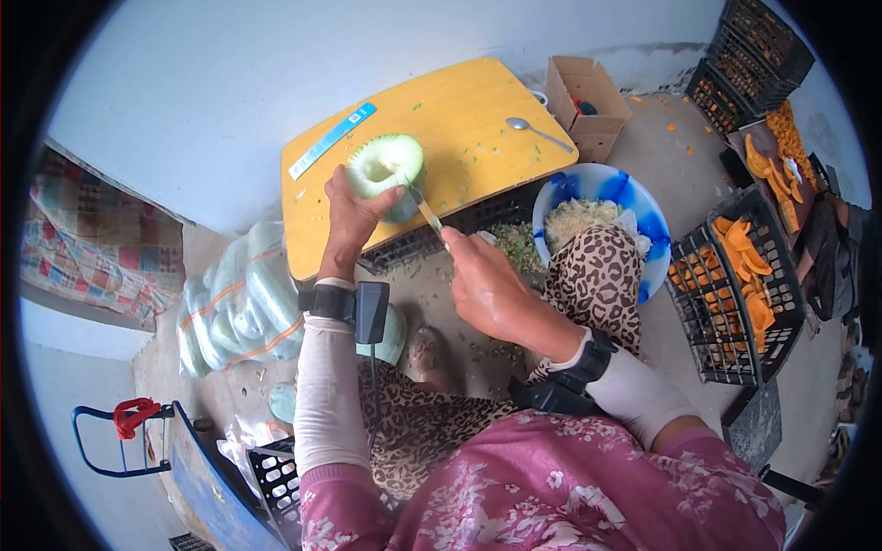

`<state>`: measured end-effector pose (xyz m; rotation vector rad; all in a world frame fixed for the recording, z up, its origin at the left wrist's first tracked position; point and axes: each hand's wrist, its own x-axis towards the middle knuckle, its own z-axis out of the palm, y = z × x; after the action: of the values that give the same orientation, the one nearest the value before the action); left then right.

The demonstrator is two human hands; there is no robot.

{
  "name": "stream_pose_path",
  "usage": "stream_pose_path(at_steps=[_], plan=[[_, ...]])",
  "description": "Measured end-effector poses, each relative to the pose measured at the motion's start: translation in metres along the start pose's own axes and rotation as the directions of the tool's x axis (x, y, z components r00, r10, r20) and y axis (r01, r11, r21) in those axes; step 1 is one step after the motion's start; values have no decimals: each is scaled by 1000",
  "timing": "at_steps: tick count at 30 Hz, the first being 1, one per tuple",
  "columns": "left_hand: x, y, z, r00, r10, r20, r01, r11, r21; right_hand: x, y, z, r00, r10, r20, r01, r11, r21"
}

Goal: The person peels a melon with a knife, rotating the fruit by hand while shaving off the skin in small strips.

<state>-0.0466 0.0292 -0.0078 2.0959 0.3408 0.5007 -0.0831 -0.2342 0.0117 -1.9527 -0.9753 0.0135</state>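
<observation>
**Gourd Gripped, Knife in the Hollow**

Left hand (pixel 351 216) wraps its fingers tightly around one cut green gourd (pixel 388 163), holding it on its side with the pale, scooped-out end facing up. It rests on the yellow tabletop (pixel 459 119), close to the near-left edge. Right hand (pixel 485 286) is clenched around the handle of one knife (pixel 427 216), whose blade tip reaches into the rim of the hollow. Each wrist carries one black strapped device (pixel 344 303).

Also on the tabletop are one spoon (pixel 537 131) near the far-right corner and one blue strip (pixel 331 140) along the far-left edge, with green flecks scattered between them.

Just past the right corner stands one open cardboard box (pixel 588 101). One blue-and-white bowl (pixel 643 207) holding shredded pale flesh sits beside the person's knee. One black crate (pixel 441 241) of green scraps lies below the near edge; a second crate (pixel 726 340), to the right, holds orange slices; a third crate (pixel 276 473) is by the left elbow. More black crates are stacked (pixel 753 55) at the far right; their number cannot be told. One clear bag of whole gourds (pixel 243 294) lies on the left.

Everything sits on a bare concrete floor (pixel 652 147) against a pale wall (pixel 230 64), with one patterned blanket (pixel 83 239) and one blue trolley (pixel 101 441) to the left.
</observation>
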Motion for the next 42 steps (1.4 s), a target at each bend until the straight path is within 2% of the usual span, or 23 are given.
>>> stream_pose_path(at_steps=[2,7,8,10,11,17,20,42], plan=[[-3,3,1,998,57,-18,-56,997,59,0,4,-10,1000,-16,-5,16,1000,24],[-2,8,-5,1000,-12,27,13,1000,-22,6,-10,-36,999,4,-31,-4,1000,9],[0,4,-5,999,-18,35,19,999,-38,11,-7,-35,997,-27,-67,30,999,35],[-5,9,0,998,41,-54,-40,999,14,25,-1,-30,986,-86,-143,99,991,87],[-7,11,0,993,72,-98,-68,997,43,30,1,-26,987,-72,-143,85,993,85],[-1,0,-1,989,119,-89,-109,988,107,43,15,-6,991,-23,-134,35,995,90],[1,5,-6,998,-47,46,47,999,-7,44,17,-1,989,-44,-144,60,992,109],[0,8,-7,998,-31,59,31,1000,-2,41,14,-4,994,-5,-108,17,994,109]])
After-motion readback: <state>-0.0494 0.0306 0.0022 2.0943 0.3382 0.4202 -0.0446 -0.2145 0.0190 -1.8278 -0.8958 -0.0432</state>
